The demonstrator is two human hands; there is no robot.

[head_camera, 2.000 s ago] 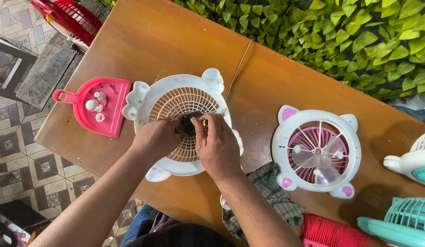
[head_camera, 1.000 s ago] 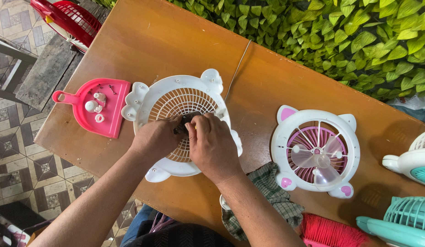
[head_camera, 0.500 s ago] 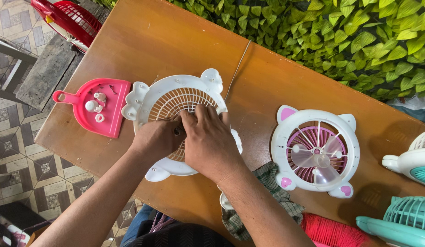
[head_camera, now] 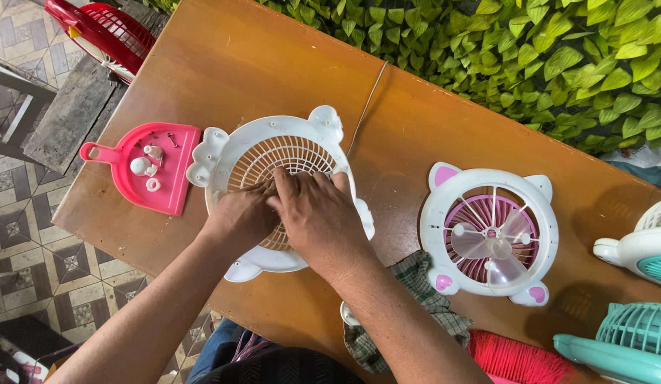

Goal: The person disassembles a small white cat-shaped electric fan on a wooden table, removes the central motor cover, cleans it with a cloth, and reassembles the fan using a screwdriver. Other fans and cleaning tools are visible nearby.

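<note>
1. Leftmost, at the far left corner past the desk (head_camera: 224,64), a red fan grille (head_camera: 96,28) lies on a grey bench, well apart from the work
2. On the desk's left side lies a pink tray (head_camera: 177,178) shaped like a dustpan, holding small white caps and a few screws; it sits just beside the white fan housing (head_camera: 273,135)
3. That housing lies flat near the middle of the desk with its cream grille (head_camera: 288,153) facing up, a thin cord running from it to the far edge
4. Left hand (head_camera: 238,217) rests on the grille's middle, fingers curled down; its grip is hidden under the knuckles, so I cannot tell whether it pinches anything
5. Right hand (head_camera: 320,217) overlaps it from the right, palm down and fingers spread flat on the grille, pressing rather than holding anything that shows
6. Judged from this, the step in hand is seating or working the centre of the grille; the next move likely calls for even pressure from both hands while the housing is kept from sliding
7. Right of the hands stands a second fan (head_camera: 490,238), white with pink blades showing, and a checked cloth (head_camera: 416,284) lies near it
8. Far right, a teal fan (head_camera: 629,341) and another white one (head_camera: 643,245) sit at the edge
</note>
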